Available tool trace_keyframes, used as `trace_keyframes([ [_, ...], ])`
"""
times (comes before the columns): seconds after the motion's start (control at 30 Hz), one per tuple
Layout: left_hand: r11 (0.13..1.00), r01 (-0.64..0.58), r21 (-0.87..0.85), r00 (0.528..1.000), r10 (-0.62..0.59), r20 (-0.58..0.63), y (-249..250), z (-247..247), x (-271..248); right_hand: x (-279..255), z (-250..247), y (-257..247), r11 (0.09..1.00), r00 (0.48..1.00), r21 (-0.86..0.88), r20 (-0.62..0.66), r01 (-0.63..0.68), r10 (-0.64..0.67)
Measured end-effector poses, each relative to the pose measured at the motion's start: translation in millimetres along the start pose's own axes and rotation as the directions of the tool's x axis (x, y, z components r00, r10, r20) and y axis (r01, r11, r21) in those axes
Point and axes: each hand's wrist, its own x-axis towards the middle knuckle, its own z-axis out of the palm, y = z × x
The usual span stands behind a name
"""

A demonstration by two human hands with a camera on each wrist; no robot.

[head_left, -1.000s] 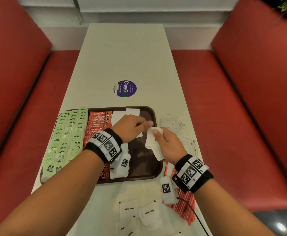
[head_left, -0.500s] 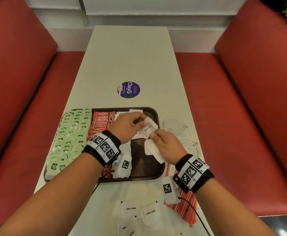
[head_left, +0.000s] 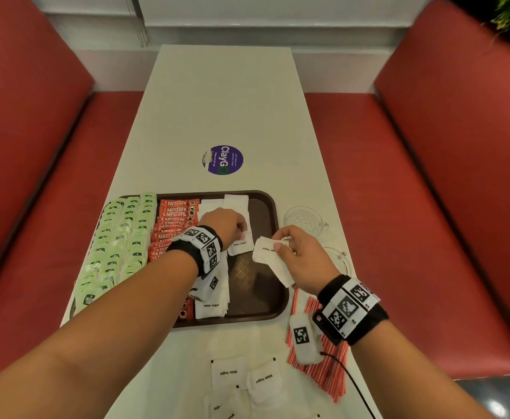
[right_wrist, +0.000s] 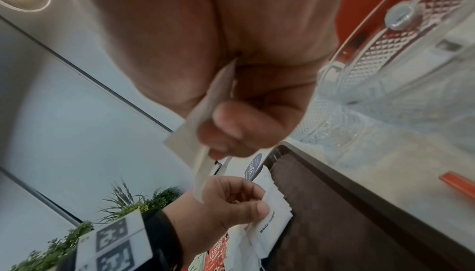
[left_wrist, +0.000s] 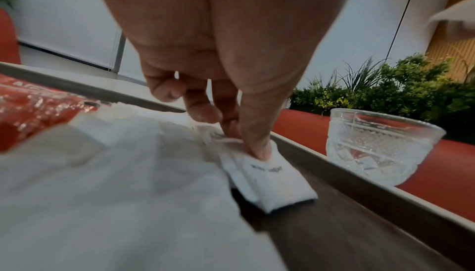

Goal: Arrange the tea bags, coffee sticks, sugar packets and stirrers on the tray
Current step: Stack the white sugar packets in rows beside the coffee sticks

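Two glass cups stand on the table just off the tray's right edge; the nearer one is partly hidden behind my right hand. A round purple sticker lies on the table beyond the tray's far edge. Red benches run along both sides of the table. My left forearm covers much of the tray's middle, so I can't count the rows there.

My left hand is over the tray's far right part, thumb and fingers pinching a white sugar packet down at the right edge of the sugar row. My right hand grips a small stack of sugar packets above the tray's right edge, thumb on top; the number in the stack is unclear.

On the tray: green tea bags in three rows at the left edge, red coffee sticks in one column next, then the sugar row. At least four loose sugar packets lie on the table by its near edge. A bundle of red stirrers lies off the tray's near right corner, too many to count.
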Motion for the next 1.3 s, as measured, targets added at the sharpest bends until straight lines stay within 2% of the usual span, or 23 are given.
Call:
trace_keyframes([
  [0.1,1.000,-0.006,0.019,0.998,0.007,-0.060,1.5,0.6,-0.4,-3.0,-1.2,-3.9,0.996,0.998,0.066,0.025,-0.060,0.058],
  [0.27,0.990,-0.041,0.132,0.997,0.032,0.067,5.0,0.2,-3.8,-1.4,-2.3,-6.0,0.997,0.998,0.040,-0.004,-0.070,0.070],
  [0.37,0.991,-0.057,0.122,0.996,0.049,0.070,3.2,-3.3,-5.0,0.4,-3.1,-6.4,0.998,0.998,0.015,-0.028,-0.053,0.054],
  [0.4,0.994,-0.069,0.087,0.997,0.066,0.043,3.8,-6.1,-7.9,0.9,-2.9,-6.6,0.998,0.998,0.027,-0.030,-0.057,0.058],
  [0.47,0.987,-0.106,-0.118,0.994,0.103,-0.034,6.3,-11.9,-16.2,0.9,-1.9,-7.4,0.996,0.997,0.055,-0.031,-0.068,0.070],
  [0.57,0.850,-0.166,-0.501,0.984,0.108,-0.144,14.3,-23.4,-37.0,0.1,-0.5,-10.6,0.991,0.996,0.110,-0.037,-0.075,0.079],
  [0.63,0.792,-0.203,-0.575,0.979,0.145,-0.146,17.5,-26.9,-50.8,-0.2,0.4,-13.8,0.985,0.996,0.153,-0.033,-0.078,0.084],
  [0.7,0.802,-0.224,-0.554,0.975,0.185,-0.126,17.9,-26.6,-58.3,-1.2,1.7,-16.9,0.982,0.996,0.172,-0.025,-0.080,0.086],
  [0.77,0.788,-0.257,-0.560,0.966,0.196,-0.167,16.6,-25.6,-59.7,-1.9,3.5,-17.8,0.984,0.997,0.163,-0.005,-0.076,0.078],
  [0.87,0.739,-0.279,-0.613,0.954,0.143,-0.262,14.6,-28.6,-60.8,0.3,6.4,-11.1,0.994,0.999,0.097,0.005,-0.041,0.041],
  [0.93,0.738,-0.282,-0.613,0.947,0.112,-0.301,12.9,-32.5,-61.9,3.8,5.8,-3.8,1.000,1.000,0.027,-0.026,0.010,-0.009],
  [1.0,0.769,-0.291,-0.569,0.944,0.135,-0.301,10.9,-36.8,-63.4,6.1,3.3,-0.3,0.998,0.996,-0.014,-0.074,0.053,-0.054],
  [1.07,0.821,-0.320,-0.473,0.941,0.215,-0.262,11.6,-41.3,-66.1,6.9,0.3,-3.8,0.996,0.991,-0.015,-0.103,0.087,-0.088],
  [1.17,0.852,-0.371,-0.369,0.926,0.308,-0.220,16.6,-43.8,-69.4,8.5,-0.1,-10.5,0.989,0.988,-0.056,-0.067,0.136,-0.139],
  [1.3,0.825,-0.372,-0.424,0.922,0.277,-0.271,17.8,-42.0,-68.7,10.8,4.8,-12.1,0.969,0.981,-0.175,-0.055,0.176,-0.188],
])
